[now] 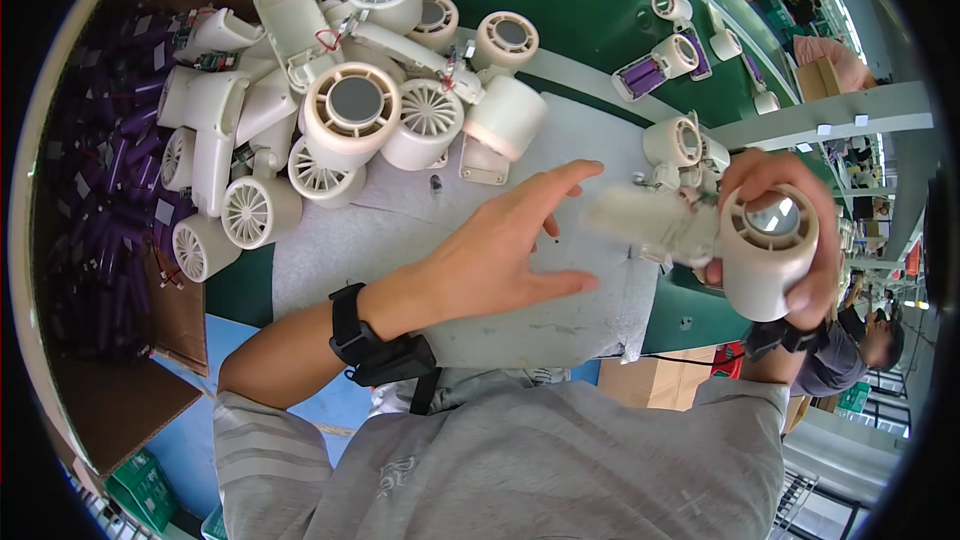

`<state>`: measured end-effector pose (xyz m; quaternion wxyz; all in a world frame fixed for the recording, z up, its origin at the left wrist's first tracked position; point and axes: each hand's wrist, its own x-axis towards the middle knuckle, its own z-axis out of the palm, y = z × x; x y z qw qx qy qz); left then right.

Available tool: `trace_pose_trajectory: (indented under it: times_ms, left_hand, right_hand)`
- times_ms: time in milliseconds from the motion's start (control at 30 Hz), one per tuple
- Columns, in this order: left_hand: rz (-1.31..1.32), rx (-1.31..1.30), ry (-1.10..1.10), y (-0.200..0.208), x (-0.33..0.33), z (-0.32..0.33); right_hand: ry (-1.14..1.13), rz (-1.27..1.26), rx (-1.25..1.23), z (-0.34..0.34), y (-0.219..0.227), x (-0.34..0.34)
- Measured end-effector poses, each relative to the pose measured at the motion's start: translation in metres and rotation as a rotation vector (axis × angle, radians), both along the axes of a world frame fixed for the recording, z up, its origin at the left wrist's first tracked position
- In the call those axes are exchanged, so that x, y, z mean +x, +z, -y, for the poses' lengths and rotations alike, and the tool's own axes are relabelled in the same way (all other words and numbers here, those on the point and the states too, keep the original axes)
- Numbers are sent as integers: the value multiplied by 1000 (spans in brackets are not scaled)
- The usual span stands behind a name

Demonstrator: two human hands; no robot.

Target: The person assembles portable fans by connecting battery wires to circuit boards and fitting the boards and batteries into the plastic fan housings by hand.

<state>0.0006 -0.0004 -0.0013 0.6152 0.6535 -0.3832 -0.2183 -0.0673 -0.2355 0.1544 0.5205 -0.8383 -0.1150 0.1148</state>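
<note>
My right hand [785, 230] is wrapped round the cream cylindrical head of a handheld fan [765, 275], with a shiny disc in its ring facing up. The fan's pale handle, smeared by motion, points left toward my other hand. Over the mat, my left hand [500, 250] is open, thumb and fingers apart, and touches nothing. Just beyond the fan I hold lies another fan head [672, 140] with small parts around it. A pile of white handheld fans [350, 105], some with handles opened and wires showing, covers the far left of the bench.
At the left stands a cardboard box [180, 325] full of purple batteries [115, 170]. A grey-white mat [330, 260] lies on the green bench [570, 0]. Fans with purple batteries in their handles [640, 77] lie at the far right. A co-worker [850, 355] is at the right.
</note>
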Motion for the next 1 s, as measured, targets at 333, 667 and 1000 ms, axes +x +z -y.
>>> trace_pose_trajectory:
  times_ms: [333, 667, 1000]
  left_hand:
    - [-106, 60, -164, -3, 0, -6]
    - [-172, 84, -75, -5, -2, 1]
    - [-113, 171, -259, -4, 14, -6]
  right_hand:
    - [-217, -558, 509, -13, -52, 32]
    - [-855, -99, -1128, 377, 20, 301]
    - [-362, -173, -1655, 498, -117, 305]
